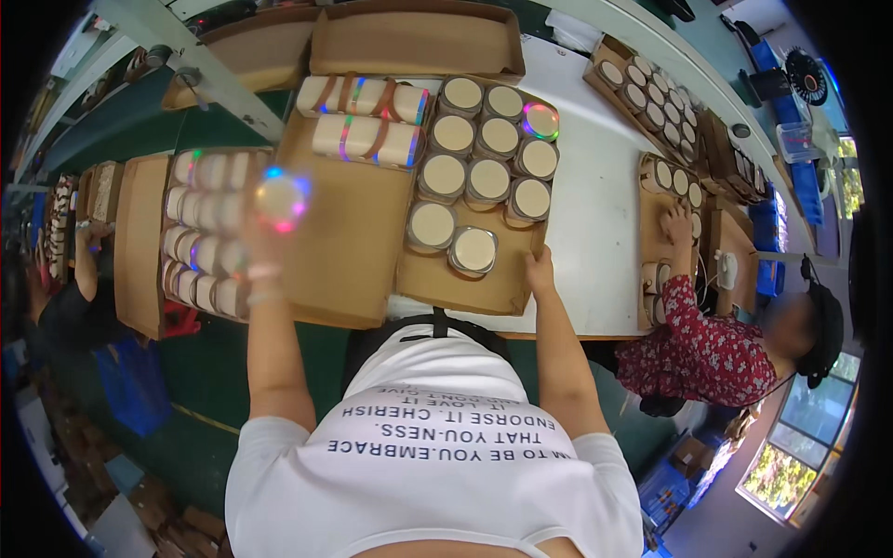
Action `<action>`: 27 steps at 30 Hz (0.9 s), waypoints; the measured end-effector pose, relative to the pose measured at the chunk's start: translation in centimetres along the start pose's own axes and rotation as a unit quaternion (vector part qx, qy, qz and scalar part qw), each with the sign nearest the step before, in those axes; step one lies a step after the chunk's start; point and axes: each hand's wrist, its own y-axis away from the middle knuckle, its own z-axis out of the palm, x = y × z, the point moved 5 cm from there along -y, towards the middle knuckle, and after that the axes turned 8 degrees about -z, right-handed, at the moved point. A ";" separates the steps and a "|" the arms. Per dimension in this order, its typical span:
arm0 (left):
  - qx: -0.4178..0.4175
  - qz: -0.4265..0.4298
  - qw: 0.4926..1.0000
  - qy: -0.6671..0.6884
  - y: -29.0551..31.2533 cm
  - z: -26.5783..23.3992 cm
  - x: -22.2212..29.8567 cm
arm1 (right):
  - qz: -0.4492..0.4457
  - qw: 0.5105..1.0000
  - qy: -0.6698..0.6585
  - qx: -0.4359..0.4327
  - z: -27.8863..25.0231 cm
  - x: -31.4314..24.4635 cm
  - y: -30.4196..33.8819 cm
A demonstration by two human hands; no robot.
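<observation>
My left hand (pixel 268 237) is smeared by motion. It holds a white-topped light-up unit (pixel 282 198) glowing blue and pink round its rim, above the left part of a cardboard tray (pixel 344 256). At that tray's back, similar units lie on their sides in two rows (pixel 367 139), crossed by brown straps and coloured lights. My right hand (pixel 538 272) grips the right front edge of a second cardboard tray (pixel 507 296). Several round-topped cream units (pixel 488 179) stand upright in it, and one at the back right (pixel 539 121) is lit.
Left of me, a box of units on their sides (pixel 205 232) stands by an open flap (pixel 139 246). A co-worker in a red floral top (pixel 716 344) reaches into a tray (pixel 656 223) at right. More filled trays (pixel 651 102) sit behind; a metal post (pixel 200 88) rises at back left.
</observation>
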 end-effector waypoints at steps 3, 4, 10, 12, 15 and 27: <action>-0.070 -0.468 0.667 0.575 7.1 -0.3 -0.4 | -0.020 0.991 0.134 -0.009 0.2 -1.3 -1.7; -0.069 -0.488 0.636 0.594 9.3 -0.5 0.9 | 0.017 0.984 0.176 -0.012 -0.2 -1.4 -1.9; -0.195 -0.507 0.445 0.712 13.0 1.1 18.4 | -0.007 0.996 0.084 0.021 -3.5 0.4 -4.2; -0.197 -0.498 0.408 0.740 13.6 3.0 22.3 | -0.004 0.995 0.094 0.014 -5.5 1.2 -4.9; -0.208 -0.518 0.355 0.750 14.7 5.7 27.4 | -0.001 0.994 0.106 0.010 -8.6 2.8 -5.7; -0.166 -0.190 0.836 0.488 15.5 8.0 38.8 | -0.218 0.929 -0.266 -0.134 -15.8 -6.9 1.4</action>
